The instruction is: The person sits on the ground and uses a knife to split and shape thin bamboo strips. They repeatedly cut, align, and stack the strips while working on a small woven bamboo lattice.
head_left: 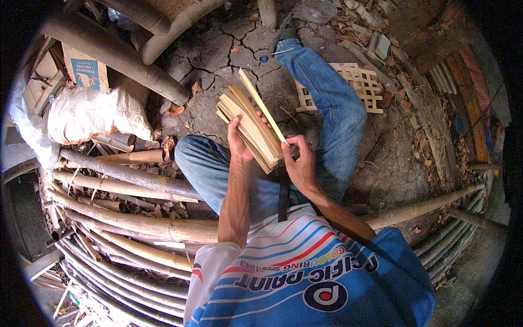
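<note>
- Fingers of the left hand [238, 145] are wrapped around a bundle of flat pale strips [248, 128], with the thumb along its left side and fingertips showing on its right side.
- Thumb and fingers of the right hand [300, 162] are drawn close together on the lower end of a single narrow strip [260, 102], just to the right of the bundle.
- In the head view, the bundle is held slantwise above the lap, its upper end leaning to the left; the single strip slants the same way, and its tip reaches higher than the bundle.
- Blue jeans [331, 98] cover the person's legs; one leg is bent on the left, and the other stretches up the right side of the view.
- Beside and partly behind that right leg, a woven lattice [357, 74] of pale strips lies on the cracked earth floor [218, 57].
- A small blue cap [263, 58] lies on the floor near the foot, and a clear container [318, 10] sits at the top edge.
- To the left are a bulging white sack [95, 115], a cardboard box [70, 61] with a blue panel, and a thick pole [117, 60].
- Bamboo rails [141, 226] run across the lower left.
</note>
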`<state>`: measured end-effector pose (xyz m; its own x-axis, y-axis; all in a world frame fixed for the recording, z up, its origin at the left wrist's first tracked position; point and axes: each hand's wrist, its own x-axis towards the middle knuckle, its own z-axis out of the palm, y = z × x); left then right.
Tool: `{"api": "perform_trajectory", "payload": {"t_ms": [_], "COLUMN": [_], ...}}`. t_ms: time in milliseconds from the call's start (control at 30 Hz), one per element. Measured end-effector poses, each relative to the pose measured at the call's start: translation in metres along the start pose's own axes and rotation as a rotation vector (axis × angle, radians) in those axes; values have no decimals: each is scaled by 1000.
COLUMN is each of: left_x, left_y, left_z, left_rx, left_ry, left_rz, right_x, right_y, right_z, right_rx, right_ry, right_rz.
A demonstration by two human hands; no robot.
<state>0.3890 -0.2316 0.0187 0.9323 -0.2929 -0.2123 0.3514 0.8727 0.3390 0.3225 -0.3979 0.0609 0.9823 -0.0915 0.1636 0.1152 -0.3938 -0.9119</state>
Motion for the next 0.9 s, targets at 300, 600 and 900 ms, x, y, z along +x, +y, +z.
{"api": "perform_trajectory", "payload": {"t_ms": [300, 600, 900], "left_x": [3, -3, -4], "left_y": [-2, 0, -2], "left_z": [-5, 1, -8], "left_rx": [-75, -33, -42], "left_ry": [-5, -10, 216], "left_rz": [12, -21, 56], "right_x": [3, -7, -5], "right_y": [15, 12, 14], "right_z": [-9, -15, -24], "right_rx": [541, 476, 458], "right_ry": [68, -27, -273], "right_rz": [408, 320, 474]}}
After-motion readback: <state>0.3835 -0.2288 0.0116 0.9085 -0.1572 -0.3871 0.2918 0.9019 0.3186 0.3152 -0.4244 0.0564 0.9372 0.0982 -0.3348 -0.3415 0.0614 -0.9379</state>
